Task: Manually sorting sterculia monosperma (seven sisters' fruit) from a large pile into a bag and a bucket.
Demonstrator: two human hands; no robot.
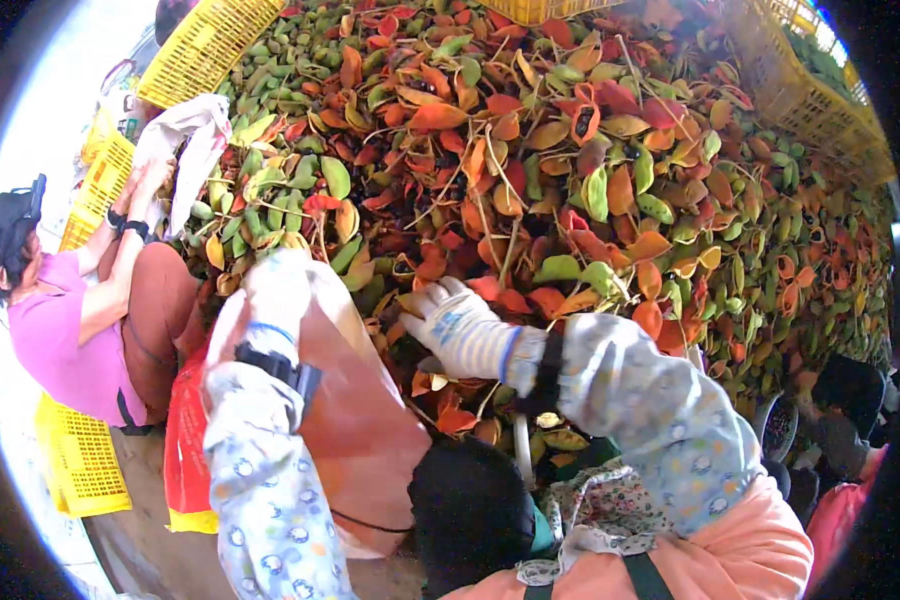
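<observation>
My left hand [279, 289], in a white work glove and washed out by bright light, grips the rim of a pale pink sack [360, 442]. The sack's mouth faces the heap. To its right, my right hand [454, 328] wears a white knitted glove with striped cuff. Its fingers bend down onto a big heap of seed pods [435, 116], and whether they pinch anything is hidden. Red and orange pods, many split and some with black seeds inside, lie mixed with green ones and dry stalks [502, 169].
On the left a seated person [67, 322] handles a white cloth or sack [195, 142]. Yellow plastic crates stand at the left [202, 52], lower left [82, 457] and upper right [802, 97]. A red bag [185, 442] is beside my left forearm. A round container [778, 427] sits lower right near another person.
</observation>
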